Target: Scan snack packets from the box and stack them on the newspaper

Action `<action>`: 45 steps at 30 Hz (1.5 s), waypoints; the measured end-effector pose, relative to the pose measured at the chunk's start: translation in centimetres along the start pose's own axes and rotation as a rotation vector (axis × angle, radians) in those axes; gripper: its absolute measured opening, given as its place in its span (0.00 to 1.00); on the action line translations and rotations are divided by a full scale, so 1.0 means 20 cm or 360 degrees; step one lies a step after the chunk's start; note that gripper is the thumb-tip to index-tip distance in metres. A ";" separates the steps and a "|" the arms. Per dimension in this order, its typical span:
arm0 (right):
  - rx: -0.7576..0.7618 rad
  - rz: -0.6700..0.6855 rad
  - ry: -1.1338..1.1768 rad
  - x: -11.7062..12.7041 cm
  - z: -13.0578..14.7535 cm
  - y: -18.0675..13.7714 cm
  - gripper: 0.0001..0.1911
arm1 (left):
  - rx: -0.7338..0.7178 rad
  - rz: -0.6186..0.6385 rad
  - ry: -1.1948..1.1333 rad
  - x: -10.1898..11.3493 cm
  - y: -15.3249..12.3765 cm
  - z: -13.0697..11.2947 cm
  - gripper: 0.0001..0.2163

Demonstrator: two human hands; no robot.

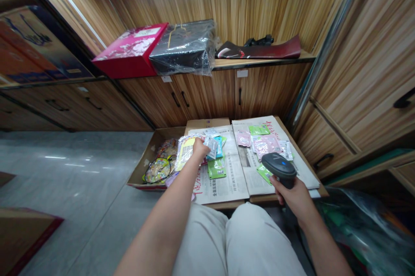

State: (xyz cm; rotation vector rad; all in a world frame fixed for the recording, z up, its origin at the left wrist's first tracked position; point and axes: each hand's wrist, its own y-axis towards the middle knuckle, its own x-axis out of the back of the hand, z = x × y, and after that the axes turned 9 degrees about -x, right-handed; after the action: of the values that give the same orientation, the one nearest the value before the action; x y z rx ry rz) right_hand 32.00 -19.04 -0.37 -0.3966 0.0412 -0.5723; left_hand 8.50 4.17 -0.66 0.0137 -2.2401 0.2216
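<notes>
The one head-worn camera looks forward and steeply down from a seated person's eye height, over the knees (227, 241) onto the low newspaper-covered worktop (231, 174) close in front, taking in the left hand (199, 148), the right hand (293, 196) and the wooden shelf (259, 62) beyond.

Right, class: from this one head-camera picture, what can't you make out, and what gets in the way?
Head view throughout:
Newspaper print: too small to read.
Left hand grip on the small packets: fingers hidden behind the hand's back, so hold or touch is unclear.
Barcode scanner handle: wrapped inside the right hand.
Cardboard box contents: too blurred to name.
Plastic bag: cut off by the frame edge.
</notes>
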 end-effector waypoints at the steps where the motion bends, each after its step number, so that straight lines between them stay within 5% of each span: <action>1: 0.0004 -0.0004 -0.0006 0.00 0.00 0.00 0.19 | -0.0016 0.0003 0.0126 0.01 -0.01 0.00 0.25; 12: -0.0019 -0.0027 0.0010 -0.01 0.02 -0.02 0.22 | -0.0396 0.0146 0.1208 0.03 -0.10 -0.07 0.27; 18: -0.0007 -0.0004 0.0007 -0.01 0.01 -0.02 0.20 | -0.0806 0.0338 0.1200 0.02 -0.07 0.00 0.27; 25: -0.0028 -0.0004 0.0002 0.00 0.01 -0.01 0.20 | -0.0741 0.0417 0.1235 0.01 -0.07 0.00 0.24; 38: -0.0045 -0.0025 0.0007 0.03 0.00 0.00 0.22 | -0.0852 0.0438 0.1398 -0.06 -0.07 0.00 0.35; 45: -0.0027 -0.0089 0.0032 0.09 0.03 0.02 0.21 | -0.0899 0.0454 0.1341 -0.09 -0.13 -0.12 0.34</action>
State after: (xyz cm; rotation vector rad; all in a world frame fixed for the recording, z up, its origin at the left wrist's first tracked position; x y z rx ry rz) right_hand 33.84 -19.39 0.22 -0.4094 0.0541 -0.6313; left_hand 11.73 1.88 -0.05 -0.5949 -1.3863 -0.2305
